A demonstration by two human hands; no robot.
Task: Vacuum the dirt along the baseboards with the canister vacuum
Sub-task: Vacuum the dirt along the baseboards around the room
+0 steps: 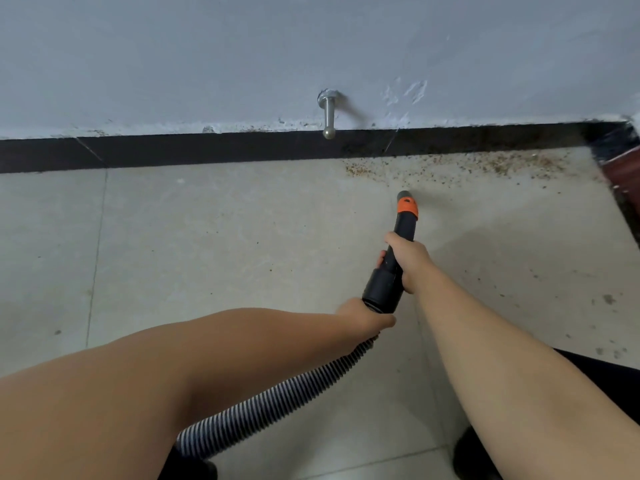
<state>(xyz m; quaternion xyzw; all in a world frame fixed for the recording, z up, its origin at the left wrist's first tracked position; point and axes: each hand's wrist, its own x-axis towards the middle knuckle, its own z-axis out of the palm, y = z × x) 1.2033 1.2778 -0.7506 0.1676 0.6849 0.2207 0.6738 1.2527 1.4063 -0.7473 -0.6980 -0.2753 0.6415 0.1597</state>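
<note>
Vacuum nozzle (406, 216) points at the floor tile (207, 237), just short of the dirt (450, 166) scattered along the dark baseboard (207, 148). Right hand (408, 261) grips the nozzle tube; left hand (363, 315) grips the ribbed hose (277, 393) behind the cuff

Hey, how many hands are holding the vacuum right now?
2. The right hand grips the black wand behind its orange collar; the left hand holds the ribbed hose where it joins the wand.
</note>
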